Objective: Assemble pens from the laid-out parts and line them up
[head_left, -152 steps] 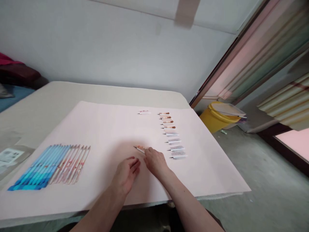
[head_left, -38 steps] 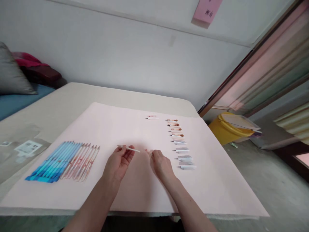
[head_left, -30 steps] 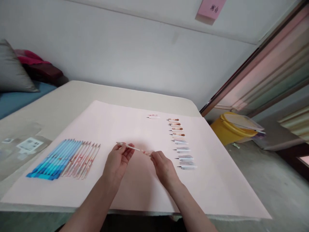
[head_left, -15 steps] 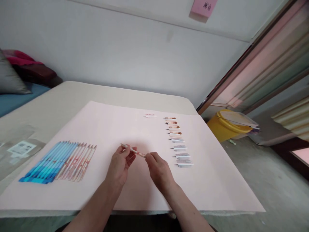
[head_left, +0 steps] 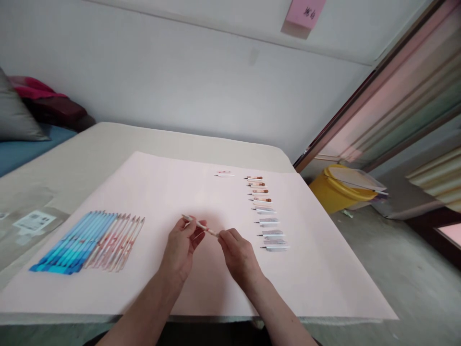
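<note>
A slim white pen with a reddish pattern [head_left: 212, 232] is held level above the pale pink sheet [head_left: 173, 192]. Its tip half sits in the fingers of my left hand [head_left: 181, 242], which pinch it with the tip pointing left. My right hand [head_left: 238, 252] grips its other end, and the fingers hide that end. On the left lies a row of blue pens [head_left: 77, 240], side by side with several white-and-red patterned pens [head_left: 115, 240]. To the right is a column of white refills [head_left: 272, 247] with dark tips, each beside a patterned piece, some with brown ends [head_left: 262, 200].
Near the sheet's far edge lie one more refill and a patterned piece [head_left: 224, 172]. A clear plastic bag with a white label [head_left: 34, 220] rests at the left. Beyond the table's right side, a yellow bin [head_left: 329, 190] stands on the floor. A wall [head_left: 180, 81] rises behind.
Both hands keep their hold on the pen, with barely any movement. The whole view has shifted very slightly.
</note>
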`<state>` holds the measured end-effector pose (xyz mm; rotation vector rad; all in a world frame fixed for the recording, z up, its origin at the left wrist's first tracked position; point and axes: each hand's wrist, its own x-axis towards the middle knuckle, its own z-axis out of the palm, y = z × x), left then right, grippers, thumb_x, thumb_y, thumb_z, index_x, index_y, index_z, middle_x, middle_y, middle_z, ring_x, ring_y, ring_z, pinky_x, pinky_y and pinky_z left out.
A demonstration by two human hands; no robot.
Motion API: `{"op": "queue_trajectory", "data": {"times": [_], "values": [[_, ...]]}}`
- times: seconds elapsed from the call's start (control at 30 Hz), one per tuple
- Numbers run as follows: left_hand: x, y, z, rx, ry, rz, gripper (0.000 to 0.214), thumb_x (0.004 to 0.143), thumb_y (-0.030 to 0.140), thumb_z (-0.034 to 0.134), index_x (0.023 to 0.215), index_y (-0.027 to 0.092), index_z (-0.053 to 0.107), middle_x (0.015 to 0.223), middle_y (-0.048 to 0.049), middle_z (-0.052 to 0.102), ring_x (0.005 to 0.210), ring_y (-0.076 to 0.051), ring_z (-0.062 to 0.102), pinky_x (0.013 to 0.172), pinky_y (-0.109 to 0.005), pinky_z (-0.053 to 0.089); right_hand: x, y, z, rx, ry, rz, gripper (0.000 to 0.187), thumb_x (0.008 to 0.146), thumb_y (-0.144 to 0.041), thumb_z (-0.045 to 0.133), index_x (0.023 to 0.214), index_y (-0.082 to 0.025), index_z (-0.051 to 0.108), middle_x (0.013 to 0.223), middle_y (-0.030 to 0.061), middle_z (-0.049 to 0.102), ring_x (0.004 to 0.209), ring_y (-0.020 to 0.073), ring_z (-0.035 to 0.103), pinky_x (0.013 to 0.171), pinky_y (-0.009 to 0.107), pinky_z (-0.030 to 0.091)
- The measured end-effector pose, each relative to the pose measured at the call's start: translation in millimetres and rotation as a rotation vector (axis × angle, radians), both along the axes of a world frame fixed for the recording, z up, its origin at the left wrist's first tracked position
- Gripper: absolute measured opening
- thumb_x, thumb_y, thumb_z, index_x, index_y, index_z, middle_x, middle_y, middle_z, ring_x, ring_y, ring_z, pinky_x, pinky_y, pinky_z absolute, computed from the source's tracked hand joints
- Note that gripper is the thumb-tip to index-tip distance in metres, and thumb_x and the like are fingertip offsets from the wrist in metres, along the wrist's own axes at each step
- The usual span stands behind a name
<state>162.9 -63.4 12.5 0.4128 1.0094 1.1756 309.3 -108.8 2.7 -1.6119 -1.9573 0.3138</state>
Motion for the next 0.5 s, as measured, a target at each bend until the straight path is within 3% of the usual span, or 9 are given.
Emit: {"op": "queue_trajectory", "data": {"times": [0.2,0.4,0.5], "values": [[2,-1,1.2,0.018,0.022,-0.031,0.014,0.075,0.023,0.064,0.083,0.016,0.055,0.089,-0.0087,0.067,0.075,-0.013,0.063,0.071,-0.026,0.050,0,1,0.9,-0.048,0.195,-0.031,0.017,0.087,-0.017,0.043,0.082,-0.020,0.059,0.078,0.0025,0.057,0.062,0.0119,0.054,0.057,0.021,0.041],[2,-1,1.9,0.034,0.028,-0.059,0.017,0.074,0.025,0.065,0.084,0.017,0.054,0.087,-0.0079,0.067,0.080,-0.016,0.063,0.073,-0.029,0.050,-2,6,-8.2,-0.333,0.630,-0.124,0.011,0.083,-0.023,0.049,0.079,-0.020,0.058,0.055,-0.0037,0.050,0.046,0.0109,0.052,0.043,0.019,0.040],[3,0,2.2,0.045,0.034,-0.012,0.017,0.073,0.024,0.066,0.083,0.017,0.054,0.085,-0.0068,0.066,0.080,-0.015,0.063,0.074,-0.029,0.049,-7,4,-8.3,-0.239,0.565,-0.167,0.009,0.083,-0.023,0.048,0.082,-0.020,0.056,0.064,-0.0013,0.054,0.051,0.0111,0.053,0.047,0.020,0.041]]}}
